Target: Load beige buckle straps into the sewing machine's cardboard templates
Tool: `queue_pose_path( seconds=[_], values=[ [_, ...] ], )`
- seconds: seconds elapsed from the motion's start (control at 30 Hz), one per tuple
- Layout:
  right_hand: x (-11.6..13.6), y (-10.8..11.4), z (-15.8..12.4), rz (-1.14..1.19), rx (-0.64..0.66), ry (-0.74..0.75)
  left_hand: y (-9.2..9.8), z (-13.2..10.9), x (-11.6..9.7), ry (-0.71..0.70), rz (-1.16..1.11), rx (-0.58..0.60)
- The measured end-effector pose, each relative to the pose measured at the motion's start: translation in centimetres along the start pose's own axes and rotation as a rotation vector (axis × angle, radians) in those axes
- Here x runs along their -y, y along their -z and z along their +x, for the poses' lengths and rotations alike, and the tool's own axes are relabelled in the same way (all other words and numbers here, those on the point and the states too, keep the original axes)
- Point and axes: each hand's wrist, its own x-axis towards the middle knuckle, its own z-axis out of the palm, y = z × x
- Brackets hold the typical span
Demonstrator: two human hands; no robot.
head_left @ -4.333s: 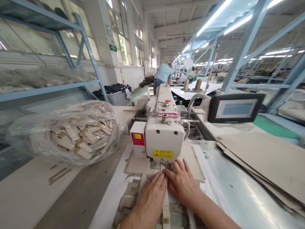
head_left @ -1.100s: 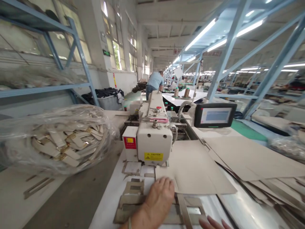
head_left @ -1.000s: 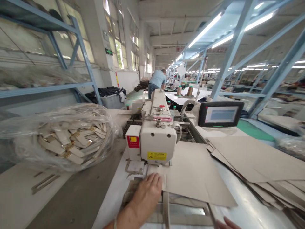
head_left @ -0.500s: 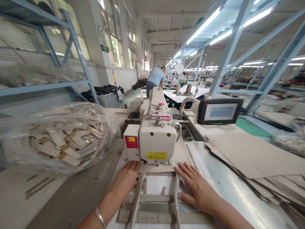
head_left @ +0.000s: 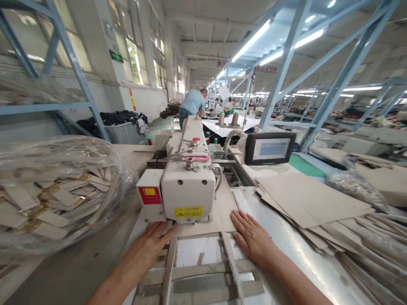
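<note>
Beige panel (head_left: 222,218) first: about a second ago it lay askew toward 4 o'clock of the machine head (head_left: 188,192), and now it sits squarer beneath the head, its front edge showing at 6 o'clock and its right part at 4. Back then the left hand (head_left: 151,242) was on it and the right hand (head_left: 252,235) was only partly in view; now they flank it. Taking the machine head as the clock's centre, the left hand is at 7 o'clock, palm down, thumb apart from the other fingers and beside the panel's front left corner, the fingertips partly hidden under the head. Its fingers grip nothing visible. At 4 o'clock the right hand lies flat with its fingers spread wide, the tips on the panel's right side, grasping nothing. Flat grey-beige strips (head_left: 190,271) form a lattice at 6 o'clock on the counter (head_left: 280,224). A clear plastic bag (head_left: 117,186) of straps with gold-coloured fittings fills 9 o'clock, loose beige sheets (head_left: 305,197) are piled at 3, and a lit screen (head_left: 270,148) stands at 2.
</note>
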Motion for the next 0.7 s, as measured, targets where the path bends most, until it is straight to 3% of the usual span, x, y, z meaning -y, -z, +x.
queue_pose_path(
  seconds=[0.1, 0.23, 0.43, 0.57, 0.7],
  values=[
    [-1.5, -0.6, 0.4, 0.015, -0.041, 0.001, -0.4, 0.2, -0.1, -0.019, 0.094, 0.041],
    [-1.9, -0.8, 0.1, 0.032, -0.127, 0.012, -0.9, 0.2, 0.1, -0.029, 0.092, 0.001],
    [0.6, -0.7, -1.9, -0.011, -0.167, 0.065, -1.2, 0.0, 0.2, -0.022, 0.079, -0.008],
    [2.6, -1.3, -2.8, -0.184, -0.163, 0.028, -1.0, 0.2, 0.0, -0.003, 0.04, -0.005],
    [2.8, -1.6, -2.6, -0.281, -0.164, 0.02, -0.3, 0.6, -0.1, 0.015, -0.036, -0.014]
  ],
)
